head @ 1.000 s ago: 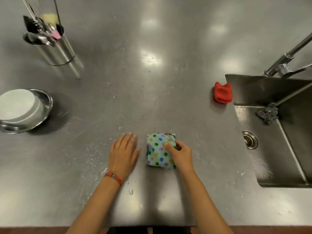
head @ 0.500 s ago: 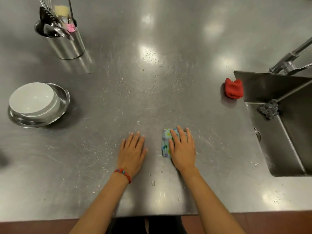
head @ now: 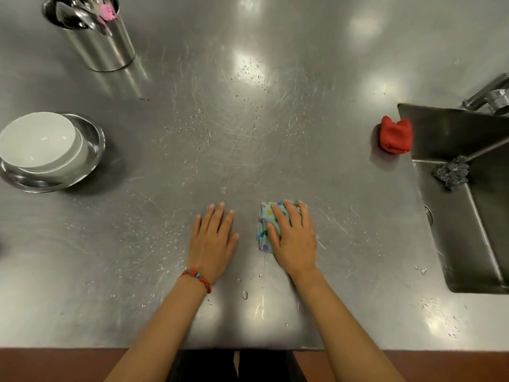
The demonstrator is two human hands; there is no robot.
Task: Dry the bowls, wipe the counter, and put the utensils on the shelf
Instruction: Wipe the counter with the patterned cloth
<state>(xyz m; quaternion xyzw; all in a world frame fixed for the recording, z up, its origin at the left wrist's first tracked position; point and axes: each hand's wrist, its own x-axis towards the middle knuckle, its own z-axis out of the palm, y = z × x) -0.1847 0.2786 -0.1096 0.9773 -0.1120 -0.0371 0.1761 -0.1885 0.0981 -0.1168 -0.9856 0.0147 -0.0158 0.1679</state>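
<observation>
We've got both hands down flat on the steel counter (head: pixel 275 119), near its front edge. Our right hand (head: pixel 293 239) lies palm-down on the dotted cloth (head: pixel 265 226), fingers straight and spread over it, pressing rather than gripping; the cloth sticks out on the left and top of the hand. Our left hand (head: pixel 213 242) sits just beside it, fingers straight and together, flat on bare metal with nothing under it, red bead bracelet (head: pixel 197 278) on the wrist.

Water drops are scattered over the middle of the counter and around our hands. Over at the left edge, a white bowl (head: pixel 38 140) sits inside a steel bowl (head: pixel 95 144). Far left corner has the steel holder (head: pixel 104 42) standing upright with the utensils (head: pixel 82 15) in it, something pink among them. On the right, a red cloth (head: pixel 396 136) is bunched up right at the sink (head: pixel 468 230) rim, and a steel scrubber (head: pixel 451 172) rests on the sink's inner ledge. The tap (head: pixel 490 95) pokes in at the far right.
</observation>
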